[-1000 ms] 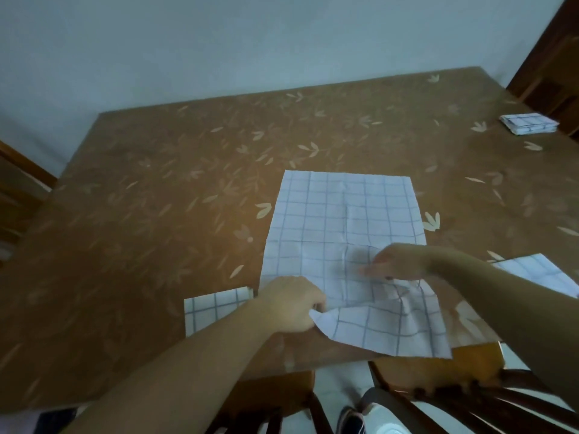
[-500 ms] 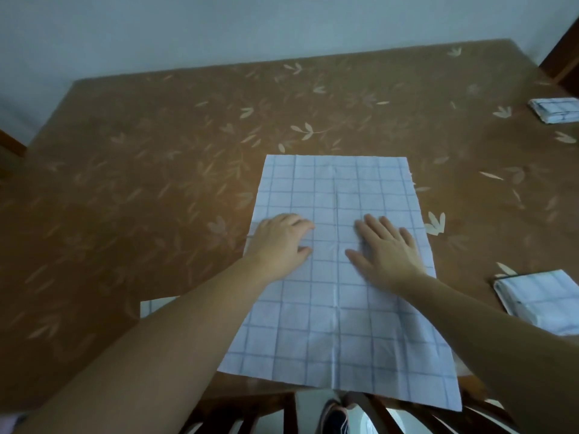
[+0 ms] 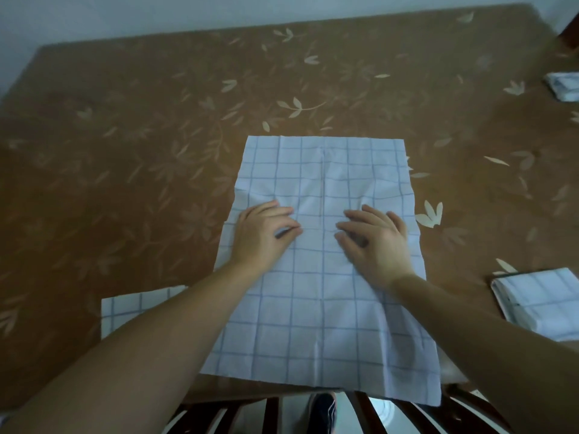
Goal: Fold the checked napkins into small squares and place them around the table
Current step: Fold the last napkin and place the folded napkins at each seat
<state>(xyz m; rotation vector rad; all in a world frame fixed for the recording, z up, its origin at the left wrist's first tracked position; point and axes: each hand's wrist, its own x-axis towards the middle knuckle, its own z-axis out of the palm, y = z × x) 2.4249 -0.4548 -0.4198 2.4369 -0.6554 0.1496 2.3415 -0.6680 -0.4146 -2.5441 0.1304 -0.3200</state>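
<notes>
The open checked napkin (image 3: 322,277) lay spread flat near the front edge of the tabletop (image 3: 125,151), its near edge hanging a little past that edge above a chair back (image 3: 250,415). Both hands rested on its middle, apart on either side of a centre crease: the left hand (image 3: 263,236) with fingers curled and pressing down, the right hand (image 3: 376,242) flatter with fingers spread, neither one closed around the cloth. The fabric looked thin, light and soft — it showed old fold lines and small wrinkles around the palms, so it would likely crease easily but also slide on the smooth surface unless one hand pinned it. The far corners, or the near overhanging edge, seemed the natural places to pinch for a fold in half. A folded napkin (image 3: 542,302) sat to the right, cut off by the frame, and another folded one (image 3: 564,87) lay at the far right edge, blurred and only partly in view. A further checked piece (image 3: 138,305) at the left was largely hidden behind the left forearm — whether folded or flat could not be told.
</notes>
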